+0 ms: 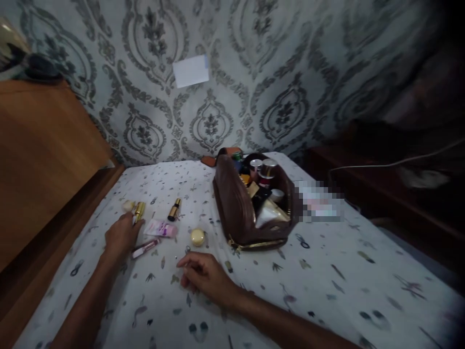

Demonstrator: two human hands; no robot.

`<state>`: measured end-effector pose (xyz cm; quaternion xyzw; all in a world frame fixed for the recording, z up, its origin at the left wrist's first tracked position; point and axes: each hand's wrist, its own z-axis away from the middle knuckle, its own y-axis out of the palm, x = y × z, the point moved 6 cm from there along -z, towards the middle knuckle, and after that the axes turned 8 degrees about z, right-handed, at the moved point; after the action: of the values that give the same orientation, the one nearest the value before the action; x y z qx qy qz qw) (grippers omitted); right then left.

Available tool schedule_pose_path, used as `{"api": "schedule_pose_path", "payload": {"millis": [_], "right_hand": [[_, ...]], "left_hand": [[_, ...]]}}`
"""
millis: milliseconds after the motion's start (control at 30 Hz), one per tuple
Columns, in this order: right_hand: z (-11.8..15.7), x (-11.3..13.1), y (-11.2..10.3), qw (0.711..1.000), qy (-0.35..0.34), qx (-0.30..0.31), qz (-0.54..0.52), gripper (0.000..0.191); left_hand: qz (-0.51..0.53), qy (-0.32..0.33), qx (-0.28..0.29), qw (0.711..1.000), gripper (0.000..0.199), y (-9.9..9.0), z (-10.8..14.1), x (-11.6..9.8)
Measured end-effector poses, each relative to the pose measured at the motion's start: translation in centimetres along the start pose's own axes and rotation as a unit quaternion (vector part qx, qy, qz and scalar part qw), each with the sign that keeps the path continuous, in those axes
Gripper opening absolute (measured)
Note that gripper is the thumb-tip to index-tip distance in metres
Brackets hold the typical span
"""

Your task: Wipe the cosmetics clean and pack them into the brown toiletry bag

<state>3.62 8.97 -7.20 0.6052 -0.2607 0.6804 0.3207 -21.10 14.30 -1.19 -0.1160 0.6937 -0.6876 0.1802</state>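
My left hand is at the left of the patterned sheet, fingers closed around the lower end of a gold lipstick tube. Just behind it lies a small cream-coloured round item, partly covered by the fingers. To its right are a white and pink squeeze tube, a slim pink lip gloss tube and a black and gold bottle. My right hand hovers or rests low over the sheet, holding nothing, fingers loosely bent and apart. A round cream-coloured jar sits beyond its fingertips.
An unzipped brown cosmetic bag full of jars and tubes stands at centre right. Behind it lies an orange and black item. A wooden cabinet borders the left side. A white cable runs along the dark right side.
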Motion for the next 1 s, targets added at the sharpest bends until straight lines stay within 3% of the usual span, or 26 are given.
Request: {"api": "schedule_pose_path", "payload": {"millis": [100,200,267,333,400,500,633,767,900,1000], "right_hand": [[-0.1,-0.2,-0.1,1.000,0.003,-0.005,0.000,0.018],[0.0,-0.3,-0.4,0.999,-0.017,-0.020,0.035,0.021],[0.4,0.6,-0.9,0.989,-0.082,-0.061,0.111,0.025],[1.3,2.2,-1.2,0.960,-0.159,-0.099,0.206,0.036],[2.1,3.6,-1.1,0.930,-0.195,-0.109,0.293,0.049],[2.7,4.8,-0.6,0.900,-0.183,-0.080,0.388,0.055],[2.8,5.1,-0.1,0.891,-0.159,-0.042,0.424,0.032],[2.9,4.6,-0.1,0.903,-0.163,-0.058,0.393,0.020],[3.3,3.8,0.2,0.935,-0.182,-0.056,0.298,0.017],[3.7,3.3,0.5,0.953,-0.192,-0.040,0.230,0.021]], "left_hand": [[-0.016,0.004,-0.003,1.000,0.045,-0.1,-0.2,-0.3],[-0.009,0.028,-0.041,0.999,0.051,-1.5,0.9,-0.1],[-0.002,0.062,-0.049,0.997,0.053,-2.5,2.1,0.0],[0.034,0.131,-0.020,0.991,0.049,-3.0,3.8,-0.5],[0.092,0.229,-0.004,0.969,0.044,-3.4,5.9,-1.7],[0.165,0.392,-0.021,0.905,0.033,-4.2,9.6,-4.2],[0.178,0.502,-0.034,0.846,0.022,-4.9,12.5,-6.6],[0.188,0.514,-0.114,0.829,0.029,-5.6,13.2,-7.9],[0.246,0.514,-0.100,0.816,0.026,-4.7,14.1,-9.6],[0.339,0.369,-0.026,0.865,0.031,-3.9,13.6,-9.9]]}}
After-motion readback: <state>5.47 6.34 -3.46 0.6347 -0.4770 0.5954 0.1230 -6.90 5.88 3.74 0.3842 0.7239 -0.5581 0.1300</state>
